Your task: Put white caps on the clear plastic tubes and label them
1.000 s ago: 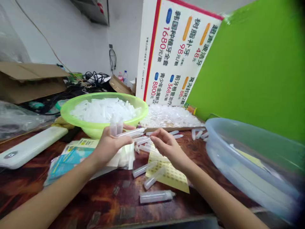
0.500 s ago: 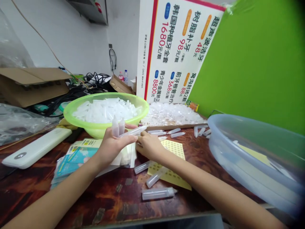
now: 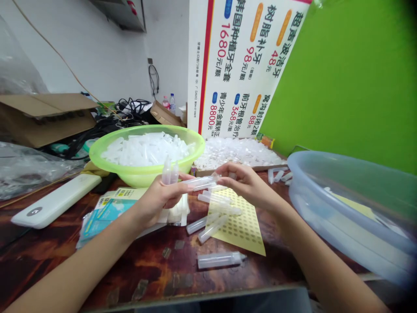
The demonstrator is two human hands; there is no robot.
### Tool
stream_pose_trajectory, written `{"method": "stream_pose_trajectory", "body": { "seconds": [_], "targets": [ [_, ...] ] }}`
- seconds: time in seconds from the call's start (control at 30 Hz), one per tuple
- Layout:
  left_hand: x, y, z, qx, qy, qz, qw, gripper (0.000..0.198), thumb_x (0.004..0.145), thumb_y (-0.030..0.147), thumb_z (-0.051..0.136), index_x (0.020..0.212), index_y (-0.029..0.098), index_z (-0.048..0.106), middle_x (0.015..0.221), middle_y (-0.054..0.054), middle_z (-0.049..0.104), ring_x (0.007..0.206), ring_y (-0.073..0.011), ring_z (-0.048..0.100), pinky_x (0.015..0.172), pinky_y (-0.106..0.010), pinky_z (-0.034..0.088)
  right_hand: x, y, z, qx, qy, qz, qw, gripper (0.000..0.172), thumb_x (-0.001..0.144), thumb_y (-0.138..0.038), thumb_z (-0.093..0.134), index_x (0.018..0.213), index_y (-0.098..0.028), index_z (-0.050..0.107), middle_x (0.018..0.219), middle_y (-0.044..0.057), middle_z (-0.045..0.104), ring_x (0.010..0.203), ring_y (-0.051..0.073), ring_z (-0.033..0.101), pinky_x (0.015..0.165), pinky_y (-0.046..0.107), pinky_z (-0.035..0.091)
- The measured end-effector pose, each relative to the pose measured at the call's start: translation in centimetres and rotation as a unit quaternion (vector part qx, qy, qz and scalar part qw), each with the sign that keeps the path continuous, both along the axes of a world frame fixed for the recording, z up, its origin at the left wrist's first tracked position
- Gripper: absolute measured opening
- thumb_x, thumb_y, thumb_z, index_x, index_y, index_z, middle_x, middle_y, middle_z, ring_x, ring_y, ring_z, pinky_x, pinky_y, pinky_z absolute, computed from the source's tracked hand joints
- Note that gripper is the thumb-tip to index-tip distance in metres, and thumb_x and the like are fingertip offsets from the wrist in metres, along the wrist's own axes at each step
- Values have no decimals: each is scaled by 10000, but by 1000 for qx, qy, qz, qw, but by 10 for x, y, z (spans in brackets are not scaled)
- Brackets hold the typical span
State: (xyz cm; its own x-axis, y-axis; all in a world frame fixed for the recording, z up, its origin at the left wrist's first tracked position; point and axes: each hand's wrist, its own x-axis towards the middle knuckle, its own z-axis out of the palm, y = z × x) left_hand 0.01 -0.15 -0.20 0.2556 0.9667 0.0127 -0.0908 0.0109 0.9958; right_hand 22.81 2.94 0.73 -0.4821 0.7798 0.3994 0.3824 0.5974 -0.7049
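My left hand (image 3: 163, 193) is closed around several translucent plastic tubes. Two of them, the upright tubes (image 3: 170, 171), poke up between its fingers. Between its thumb and fingers lies a level tube (image 3: 202, 183), tip to the right. My right hand (image 3: 243, 180) pinches at that tip; whether a small cap is in its fingertips I cannot make out. Below the hands, several loose tubes (image 3: 213, 228) lie on and beside a yellow sticker sheet (image 3: 243, 221) with rows of small dots. Closer to the table edge lies a single tube (image 3: 221, 260).
A green basin (image 3: 143, 176) heaped with tubes stands behind my left hand. A shallow carton (image 3: 260, 167) of small white pieces is behind my right. To the right is a blue-grey tub (image 3: 309, 187); at left are printed packets (image 3: 110, 215) and a white power bank (image 3: 55, 202).
My right hand has moved right and up from beside the left hand to the level tube's tip. More tubes now show on the sticker sheet. The view has shifted slightly.
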Motion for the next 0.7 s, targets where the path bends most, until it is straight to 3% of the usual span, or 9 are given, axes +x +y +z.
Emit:
{"method": "stream_pose_trajectory", "body": {
  "seconds": [0.3,0.47,0.7],
  "targets": [
    [-1,-1,3,-3,43,-45,998,236,674,290,720,860,153,675,422,97,281,403,-42,151,393,-217,73,-7,-11,0,140,2,10,990,95,822,-257,656,859,-171,637,620,-51,415,550,85,385,513,218,309],
    [0,-3,1,-12,29,-58,998,270,675,343,734,862,162,664,457,88,315,426,-48,163,399,-212,96,-11,-13,-3,149,21,38,988,98,816,-240,668,872,-167,634,678,-41,457,571,82,417,533,216,333],
    [1,-4,-4,-22,40,-11,999,310,680,402,741,884,178,671,505,70,296,476,-68,170,435,-222,117,-16,-14,-7,148,40,41,987,91,852,-246,636,894,-167,617,685,-41,432,617,99,433,600,229,358]
  ]
}}
